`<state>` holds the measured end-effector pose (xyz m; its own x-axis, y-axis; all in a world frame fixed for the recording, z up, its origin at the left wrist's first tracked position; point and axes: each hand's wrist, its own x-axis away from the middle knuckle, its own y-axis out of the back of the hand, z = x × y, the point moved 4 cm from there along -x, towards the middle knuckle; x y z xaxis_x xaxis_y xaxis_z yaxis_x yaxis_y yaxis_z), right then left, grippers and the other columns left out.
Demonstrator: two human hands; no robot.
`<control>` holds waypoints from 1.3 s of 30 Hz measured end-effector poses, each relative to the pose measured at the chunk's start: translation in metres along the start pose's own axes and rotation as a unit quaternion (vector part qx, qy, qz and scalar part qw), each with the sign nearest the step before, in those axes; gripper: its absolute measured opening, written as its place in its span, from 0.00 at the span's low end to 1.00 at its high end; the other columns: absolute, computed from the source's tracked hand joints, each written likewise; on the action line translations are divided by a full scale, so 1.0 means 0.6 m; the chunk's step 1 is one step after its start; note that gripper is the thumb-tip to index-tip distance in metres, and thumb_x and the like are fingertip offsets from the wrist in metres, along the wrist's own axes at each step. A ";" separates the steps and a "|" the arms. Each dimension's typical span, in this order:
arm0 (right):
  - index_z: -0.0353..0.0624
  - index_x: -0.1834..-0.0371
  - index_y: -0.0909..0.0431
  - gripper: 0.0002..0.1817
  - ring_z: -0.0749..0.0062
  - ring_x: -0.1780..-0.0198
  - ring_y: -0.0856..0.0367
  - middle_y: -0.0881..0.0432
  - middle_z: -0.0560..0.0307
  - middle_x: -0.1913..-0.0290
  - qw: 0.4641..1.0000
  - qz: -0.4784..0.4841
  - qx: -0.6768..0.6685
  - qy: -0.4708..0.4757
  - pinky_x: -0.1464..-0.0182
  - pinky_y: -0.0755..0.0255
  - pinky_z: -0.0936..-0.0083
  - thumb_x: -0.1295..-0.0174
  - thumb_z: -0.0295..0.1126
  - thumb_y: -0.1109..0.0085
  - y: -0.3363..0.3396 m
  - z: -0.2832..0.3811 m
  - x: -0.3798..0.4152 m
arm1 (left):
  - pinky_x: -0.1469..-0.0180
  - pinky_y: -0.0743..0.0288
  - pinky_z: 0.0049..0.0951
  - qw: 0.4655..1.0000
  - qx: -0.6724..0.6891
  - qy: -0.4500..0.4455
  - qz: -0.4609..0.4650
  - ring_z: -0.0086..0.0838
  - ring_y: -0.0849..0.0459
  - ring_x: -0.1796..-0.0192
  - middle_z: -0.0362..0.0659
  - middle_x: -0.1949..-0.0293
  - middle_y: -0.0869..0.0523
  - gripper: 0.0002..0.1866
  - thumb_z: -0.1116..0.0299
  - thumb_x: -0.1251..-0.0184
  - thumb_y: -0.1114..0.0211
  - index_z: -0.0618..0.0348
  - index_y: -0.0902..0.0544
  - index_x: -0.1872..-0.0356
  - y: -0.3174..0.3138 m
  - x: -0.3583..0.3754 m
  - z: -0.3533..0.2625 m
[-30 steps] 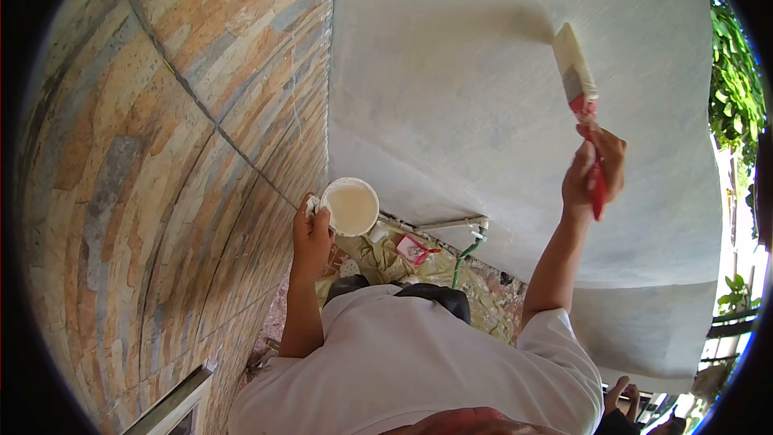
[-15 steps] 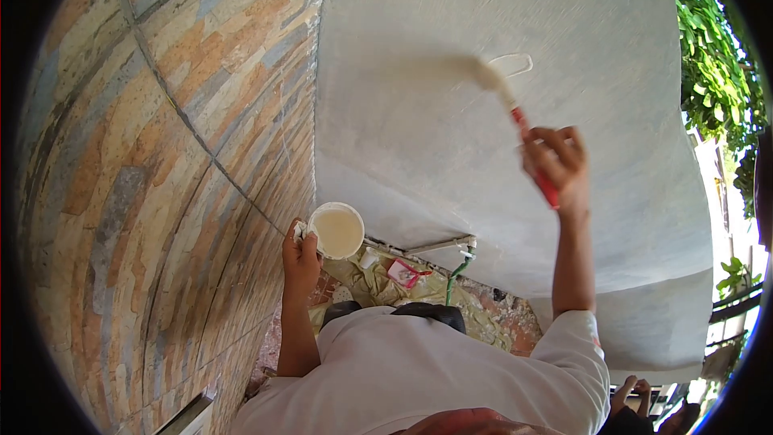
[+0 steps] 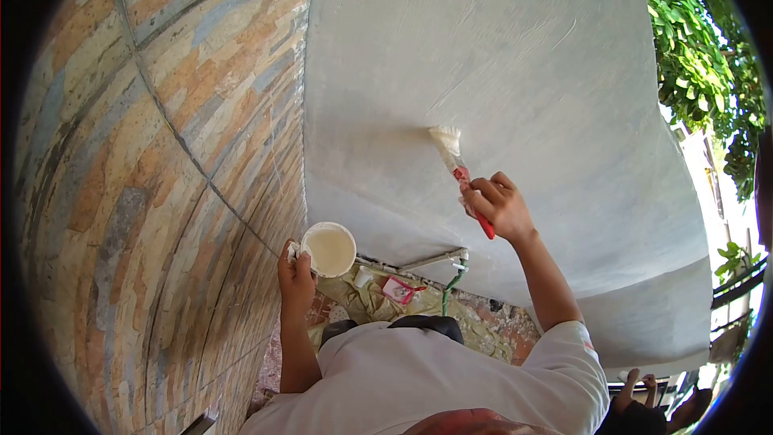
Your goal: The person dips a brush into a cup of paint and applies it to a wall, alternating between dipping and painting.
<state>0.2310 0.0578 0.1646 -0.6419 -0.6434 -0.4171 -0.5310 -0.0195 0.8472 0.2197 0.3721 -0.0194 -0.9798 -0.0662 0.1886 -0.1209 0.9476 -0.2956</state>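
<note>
My right hand grips the red handle of a paintbrush, its pale bristles pointing up and left against the grey wall. My left hand is closed on the rim of a white bucket that holds a cream-coloured liquid. A crumpled whitish scrap, perhaps cloth or paper, is pinched between those fingers and the rim. Fresh streaks show on the wall above the brush.
A stone-patterned tiled wall meets the grey wall on the left. Below lie a crumpled drop sheet, a pink-edged tray, and a green hose by a pipe. Another person's hands show at lower right.
The paintbrush in my right hand has moved down and left across the grey wall. A pale loop of liquid seen near the bristles is gone. My left hand keeps the bucket nearly in place.
</note>
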 end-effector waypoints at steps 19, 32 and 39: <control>0.44 0.71 0.27 0.10 0.71 0.68 0.20 0.19 0.58 0.68 0.996 -0.069 0.029 0.053 0.63 0.29 0.73 0.53 0.27 0.33 0.024 -0.010 -0.045 | 0.83 0.40 0.15 1.000 -0.003 0.005 0.008 0.10 0.33 0.80 0.32 0.76 0.27 0.03 0.72 0.31 0.51 0.56 0.29 0.62 -0.001 0.006 0.003; 0.45 0.71 0.26 0.15 0.74 0.68 0.20 0.17 0.61 0.67 0.954 -0.220 0.193 0.060 0.62 0.31 0.73 0.57 0.27 0.27 0.224 -0.065 -0.138 | 0.82 0.41 0.16 0.999 -0.011 0.003 -0.038 0.10 0.34 0.81 0.31 0.78 0.28 0.06 0.71 0.30 0.52 0.57 0.28 0.57 0.028 0.014 -0.004; 0.45 0.72 0.27 0.12 0.71 0.71 0.25 0.22 0.61 0.69 0.988 -0.128 0.083 0.009 0.63 0.29 0.73 0.57 0.26 0.33 0.116 -0.041 -0.112 | 0.83 0.42 0.15 0.999 -0.012 -0.016 -0.043 0.10 0.35 0.81 0.31 0.77 0.28 0.04 0.73 0.31 0.52 0.56 0.28 0.61 0.030 0.017 -0.008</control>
<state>0.2509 0.0812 0.2595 -0.4657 -0.6469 -0.6039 -0.7596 -0.0579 0.6478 0.2084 0.3902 -0.0181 -0.9707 -0.1578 0.1813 -0.2017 0.9451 -0.2572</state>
